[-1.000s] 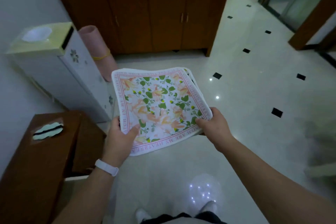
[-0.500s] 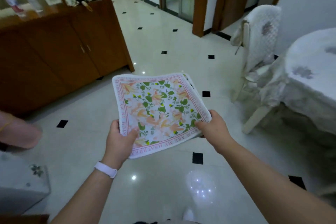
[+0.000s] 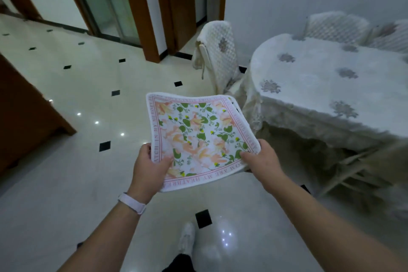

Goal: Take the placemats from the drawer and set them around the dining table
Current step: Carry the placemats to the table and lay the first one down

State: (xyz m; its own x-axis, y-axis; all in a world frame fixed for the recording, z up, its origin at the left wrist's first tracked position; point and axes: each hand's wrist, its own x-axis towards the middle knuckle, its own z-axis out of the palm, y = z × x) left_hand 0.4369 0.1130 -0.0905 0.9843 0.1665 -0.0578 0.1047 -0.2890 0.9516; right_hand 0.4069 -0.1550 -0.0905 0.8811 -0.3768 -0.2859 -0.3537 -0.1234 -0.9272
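Note:
I hold a stack of square placemats (image 3: 198,134) flat in front of me; the top one is white with green leaves, peach flowers and a pink lettered border. My left hand (image 3: 148,166) grips the near left edge, thumb on top. My right hand (image 3: 263,161) grips the near right corner. Edges of further mats peek out at the far right corner. The dining table (image 3: 313,86), covered by a white cloth with grey flower patches, stands to the right, just beyond the mats.
A covered chair (image 3: 217,55) stands at the table's left end, and more covered chairs (image 3: 335,26) line its far side. A brown cabinet (image 3: 24,117) is on the left. Glossy tiled floor (image 3: 88,86) stretches toward wooden door frames (image 3: 141,6). My white shoe (image 3: 186,237) shows below.
My view has swung right, from the cabinet and floor to the dining table, which now looks closer. Both hands keep the same grip on the placemats.

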